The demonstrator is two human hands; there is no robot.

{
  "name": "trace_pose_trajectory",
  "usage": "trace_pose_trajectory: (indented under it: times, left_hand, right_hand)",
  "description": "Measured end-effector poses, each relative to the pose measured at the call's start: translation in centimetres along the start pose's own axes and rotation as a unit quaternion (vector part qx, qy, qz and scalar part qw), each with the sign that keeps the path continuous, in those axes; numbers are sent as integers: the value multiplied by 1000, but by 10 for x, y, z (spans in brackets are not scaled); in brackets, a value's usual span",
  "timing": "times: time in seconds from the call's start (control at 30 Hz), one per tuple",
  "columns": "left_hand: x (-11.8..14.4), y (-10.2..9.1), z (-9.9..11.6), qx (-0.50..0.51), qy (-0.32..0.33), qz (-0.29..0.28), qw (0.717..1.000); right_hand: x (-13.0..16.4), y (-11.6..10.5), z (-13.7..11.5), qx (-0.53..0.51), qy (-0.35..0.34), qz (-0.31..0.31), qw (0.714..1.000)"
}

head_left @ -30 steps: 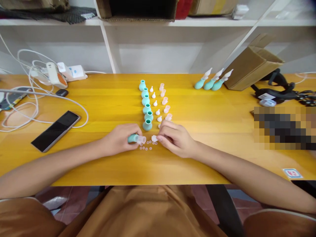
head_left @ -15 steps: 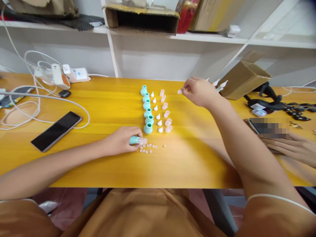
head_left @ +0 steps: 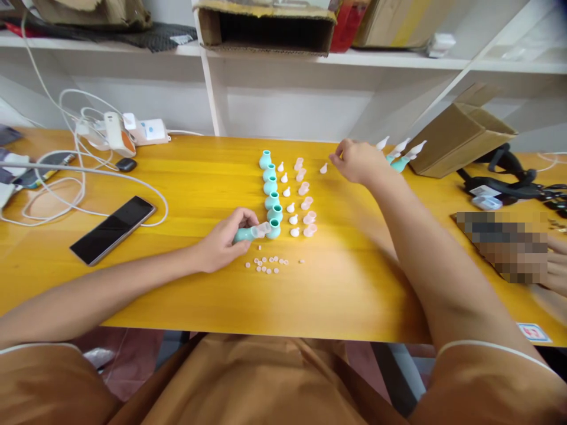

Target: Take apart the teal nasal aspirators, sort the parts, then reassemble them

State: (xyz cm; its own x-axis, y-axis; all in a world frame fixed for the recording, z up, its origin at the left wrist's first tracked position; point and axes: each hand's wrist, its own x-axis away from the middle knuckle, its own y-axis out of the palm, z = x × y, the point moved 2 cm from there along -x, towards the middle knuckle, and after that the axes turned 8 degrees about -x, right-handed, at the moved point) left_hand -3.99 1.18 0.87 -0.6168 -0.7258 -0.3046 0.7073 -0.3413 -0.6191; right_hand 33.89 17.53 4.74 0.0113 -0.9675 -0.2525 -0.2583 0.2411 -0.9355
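My left hand [head_left: 228, 241] is closed around a teal bulb [head_left: 244, 234] lying on its side, with a translucent pinkish connector [head_left: 261, 230] in its neck. Right beside it runs a column of open-necked teal bulbs [head_left: 271, 202]. Further right come a column of white pointed tips [head_left: 290, 207] and one of pinkish connectors [head_left: 307, 203]. Several tiny pink rings [head_left: 271, 260] lie scattered below. A single white tip [head_left: 323, 169] stands just left of my right hand [head_left: 359, 162]. That hand's fingers are curled loosely, slightly apart and holding nothing visible.
Teal bulbs with white tips [head_left: 401, 162] stand behind my right forearm, by a brown cardboard box [head_left: 465, 139]. A phone [head_left: 113, 230] and tangled white cables [head_left: 66, 177] lie at left. Another person's hand [head_left: 559, 265] is at far right. Shelves [head_left: 376, 59] rise behind the table.
My right hand has let go of the white tip, which now stands on the table. My left hand has moved up with the bulb, uncovering more rings. The whole view has shifted slightly.
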Motion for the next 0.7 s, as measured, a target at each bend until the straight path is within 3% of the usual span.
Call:
trace_pose_trajectory:
  times: [0.13,0.2,0.3,0.43,0.57,0.63,0.7]
  left_hand:
    - [-1,8,-3,74,-6,45,996]
    - [-1,11,-2,95,-7,64,993]
    - [2,12,0,97,-5,87,991]
    - [9,11,5,80,21,103,991]
    - [13,9,7,25,23,130,991]
    - [14,8,7,11,25,142,990]
    - [14,9,4,0,28,144,989]
  right_hand:
    - [30,-45,-52,-98,-96,-39,990]
    - [55,-56,-86,-197,-172,-104,960]
    - [99,-52,-135,-238,-305,-182,904]
    - [142,-32,-177,-277,-330,-180,884]
    - [148,-23,-188,-251,-336,-142,897]
    - [129,-24,-173,-243,-325,-73,911]
    - [96,-26,-142,-242,-287,17,927]
